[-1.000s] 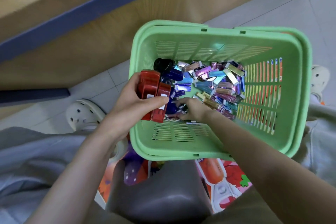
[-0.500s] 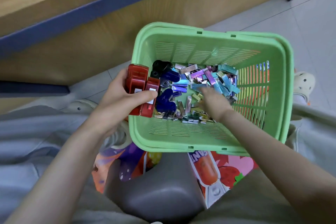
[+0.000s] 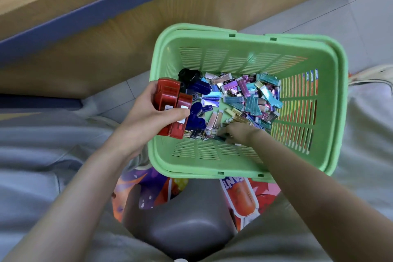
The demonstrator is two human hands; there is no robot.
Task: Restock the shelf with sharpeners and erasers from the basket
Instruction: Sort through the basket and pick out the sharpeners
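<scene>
A grey rounded plastic stool seat (image 3: 180, 225) sits nearest. Just beyond it, the left hand (image 3: 146, 121) grips two red boxy plastic sharpeners (image 3: 172, 108), thumb and fingers curled round them, at the left rim of a green slotted plastic basket (image 3: 244, 49). The right hand (image 3: 240, 134) reaches among small foil-wrapped erasers (image 3: 244, 95) on the basket floor; its fingers are blurred, so their grip cannot be told. Dark blue plastic sharpeners (image 3: 197, 115) lie there too. Farthest is a wooden shelf with a blue edge (image 3: 85, 13).

The right hand (image 3: 240, 134) has drawn back from the heaped erasers (image 3: 251, 100) to the basket (image 3: 212, 155)'s near wall, perhaps pinching something dark.
</scene>
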